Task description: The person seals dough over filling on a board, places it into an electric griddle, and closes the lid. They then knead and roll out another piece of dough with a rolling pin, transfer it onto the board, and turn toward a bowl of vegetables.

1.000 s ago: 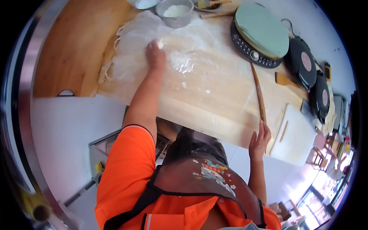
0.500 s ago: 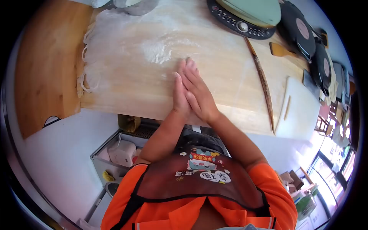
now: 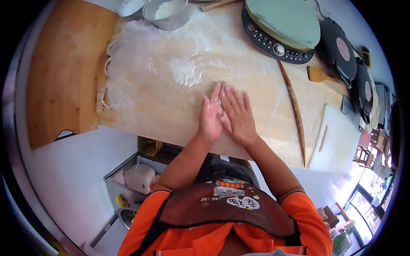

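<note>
My left hand (image 3: 210, 118) and my right hand (image 3: 240, 117) meet over the front part of the wooden worktop (image 3: 158, 113). Their inner edges touch, and the fingers of both are stretched out. White powder coats the left palm, which is turned partly up; the right hand shows its back. Nothing held is visible between them, though the contact area is partly hidden. Just beyond the fingertips lies a patch of white flour (image 3: 186, 73). To the right rests a long tapered rolling pin (image 3: 294, 104).
A metal bowl (image 3: 174, 22) of white powder stands at the back left. An electric griddle (image 3: 279, 25) with a green lid sits at the back right. Beyond the pin are a wooden spatula (image 3: 317, 74) and a white cutting board (image 3: 337, 143) bearing a thin stick.
My hands were pressed flat together palm to palm; now they have parted somewhat, with the left palm showing. The camera view has shifted, bringing more of the worktop's back into sight.
</note>
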Tool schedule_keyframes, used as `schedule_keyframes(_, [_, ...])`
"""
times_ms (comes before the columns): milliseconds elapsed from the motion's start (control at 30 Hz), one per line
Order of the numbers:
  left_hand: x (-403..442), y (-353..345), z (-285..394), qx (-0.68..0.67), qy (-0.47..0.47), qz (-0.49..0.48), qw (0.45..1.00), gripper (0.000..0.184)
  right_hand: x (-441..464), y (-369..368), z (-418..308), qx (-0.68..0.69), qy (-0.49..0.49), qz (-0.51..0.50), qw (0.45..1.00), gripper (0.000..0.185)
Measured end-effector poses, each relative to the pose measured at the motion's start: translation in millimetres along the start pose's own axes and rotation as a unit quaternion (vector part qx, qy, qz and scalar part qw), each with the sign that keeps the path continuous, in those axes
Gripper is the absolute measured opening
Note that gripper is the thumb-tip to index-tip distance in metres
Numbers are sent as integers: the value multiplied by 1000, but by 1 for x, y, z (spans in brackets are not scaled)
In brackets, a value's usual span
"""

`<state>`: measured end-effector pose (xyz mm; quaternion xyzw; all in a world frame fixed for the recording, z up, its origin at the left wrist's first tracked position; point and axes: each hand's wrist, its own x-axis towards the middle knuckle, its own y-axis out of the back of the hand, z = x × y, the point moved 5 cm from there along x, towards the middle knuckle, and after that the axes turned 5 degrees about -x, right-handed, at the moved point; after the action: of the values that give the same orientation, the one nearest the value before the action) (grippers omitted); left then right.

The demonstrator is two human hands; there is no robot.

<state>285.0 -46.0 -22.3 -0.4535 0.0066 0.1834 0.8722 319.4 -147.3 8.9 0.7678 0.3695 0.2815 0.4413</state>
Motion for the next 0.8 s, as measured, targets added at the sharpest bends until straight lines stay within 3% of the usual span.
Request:
schedule_keyframes(67, [2,16,18,111,-28,-25,993,80,18,5,8,-49,-12,33,998,82])
schedule_keyframes(100, [4,34,44,263,-72,-8,962,81,19,10,5,24,6,58,998,82])
schedule_keyframes(133, [10,65,71,510,-142,0,849,78,14,8,0,47,22,42,998,82])
schedule_keyframes(200, [23,105,127,790,-228,4,569,75,-1,1,-11,94,45,3,995,80])
schedule_keyframes(233, [34,117,143,838,-176,5,517,81,-4,3,-12,32,52,27,998,78])
schedule_keyframes(333, [86,110,164,884,-184,-60,425,81,-7,-18,8,9,61,95,994,72])
schedule_keyframes(433, [134,69,138,871,-177,-195,415,83,-5,-7,22,267,-147,91,948,59])
schedule_keyframes(467, [133,51,121,849,-170,-253,432,85,-9,-5,27,409,-211,112,881,56])
schedule_keyframes(533, [126,19,84,796,-156,-362,460,91,-10,-8,41,653,-315,155,671,51])
schedule_keyframes(633, [65,-5,47,746,-141,-464,457,92,-22,10,52,748,-270,159,585,50])
schedule_keyframes(700, [20,14,58,761,-87,-300,568,99,-37,23,51,776,-263,152,552,50])
schedule_keyframes(733, [-4,31,66,759,-60,-213,613,103,-47,24,54,755,-282,152,572,50])
schedule_keyframes(800, [-54,74,91,843,-16,22,537,111,-66,23,63,710,-318,149,610,52])
